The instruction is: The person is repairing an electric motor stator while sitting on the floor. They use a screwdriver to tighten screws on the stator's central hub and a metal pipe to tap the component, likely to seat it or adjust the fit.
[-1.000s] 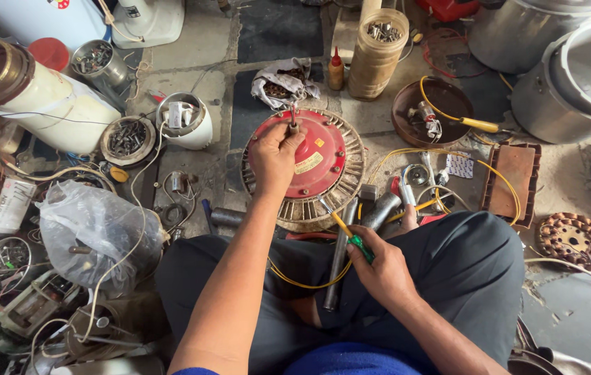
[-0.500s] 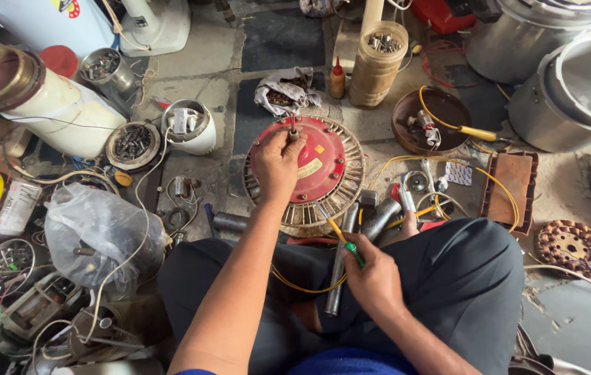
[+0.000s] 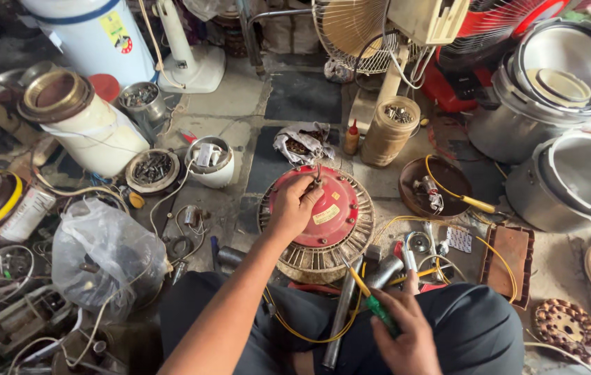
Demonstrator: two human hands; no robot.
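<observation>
A round red motor housing (image 3: 330,208) with a slotted metal rim lies on the floor in front of my knees. My left hand (image 3: 294,205) rests on its top, with the fingers pinching a small metal part at the far edge. My right hand (image 3: 399,332) sits over my right thigh, closed around a screwdriver (image 3: 370,298) with a green and yellow handle. A long metal rod (image 3: 340,316) lies beside it across my lap. A yellow wire (image 3: 295,332) loops from the housing over my legs.
A cylindrical jar of screws (image 3: 389,130), a brown dish of parts (image 3: 441,189) and a small red-capped bottle (image 3: 351,139) stand beyond the housing. Metal pots (image 3: 559,90) at right, a white tank (image 3: 90,135) and plastic bag (image 3: 104,257) at left, fans (image 3: 372,35) behind.
The view has tilted up, so the fans and pots at the back show more. My left hand stays on the red housing; my right hand keeps the screwdriver and sits lower in view.
</observation>
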